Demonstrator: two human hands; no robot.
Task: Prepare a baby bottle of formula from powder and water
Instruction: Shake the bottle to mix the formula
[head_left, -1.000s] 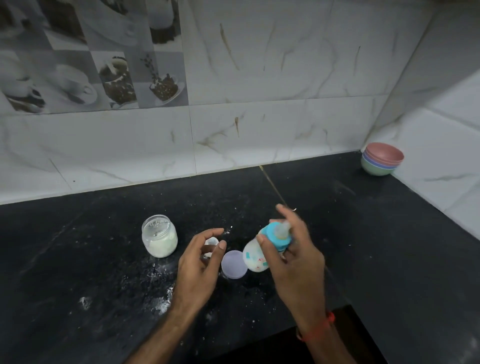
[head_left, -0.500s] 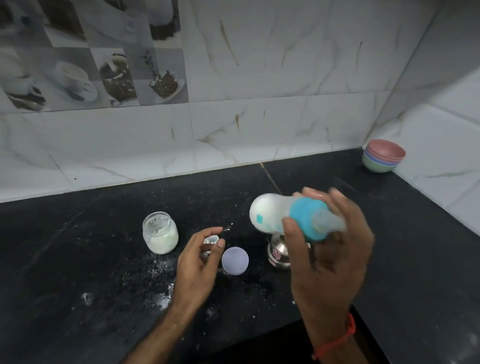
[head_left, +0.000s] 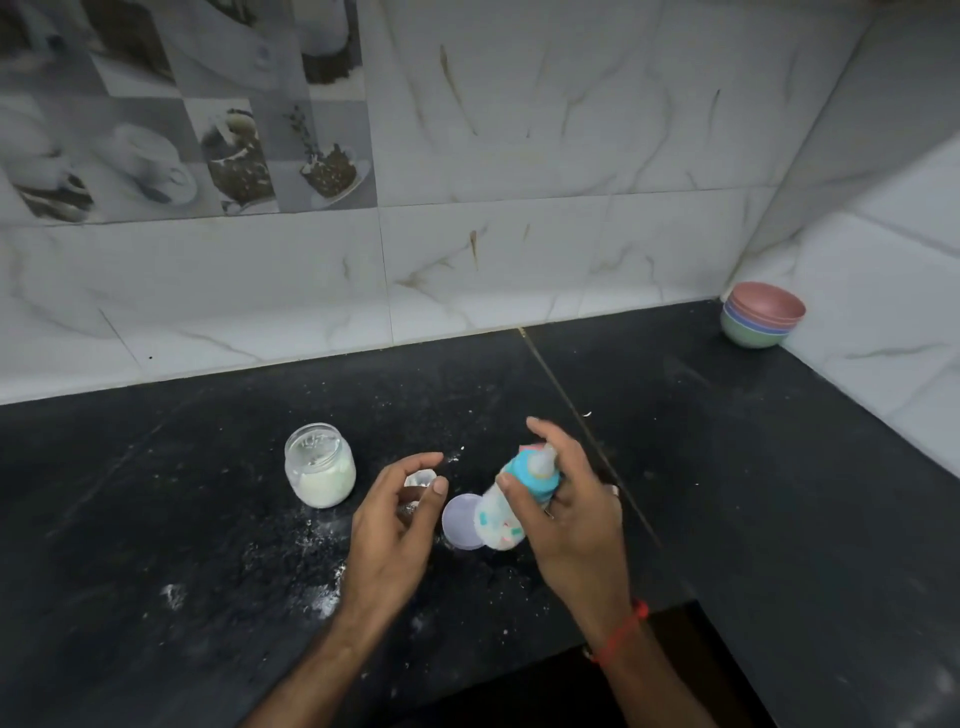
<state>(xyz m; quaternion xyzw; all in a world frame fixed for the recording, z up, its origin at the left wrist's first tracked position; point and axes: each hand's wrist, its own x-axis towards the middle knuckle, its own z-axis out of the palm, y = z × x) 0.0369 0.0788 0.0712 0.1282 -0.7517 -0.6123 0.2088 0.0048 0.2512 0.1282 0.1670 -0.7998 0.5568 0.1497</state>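
Baby bottle (head_left: 506, 512) back down from sideways, teat-up in right hand (head_left: 574, 525); left hand (head_left: 395, 525) still loosely curled, empty.

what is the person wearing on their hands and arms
Both forearms are bare, with no sleeves in view. The right wrist carries a thin red thread bracelet. A small ring seems to sit on a finger of the right hand. The left hand shows nothing worn.
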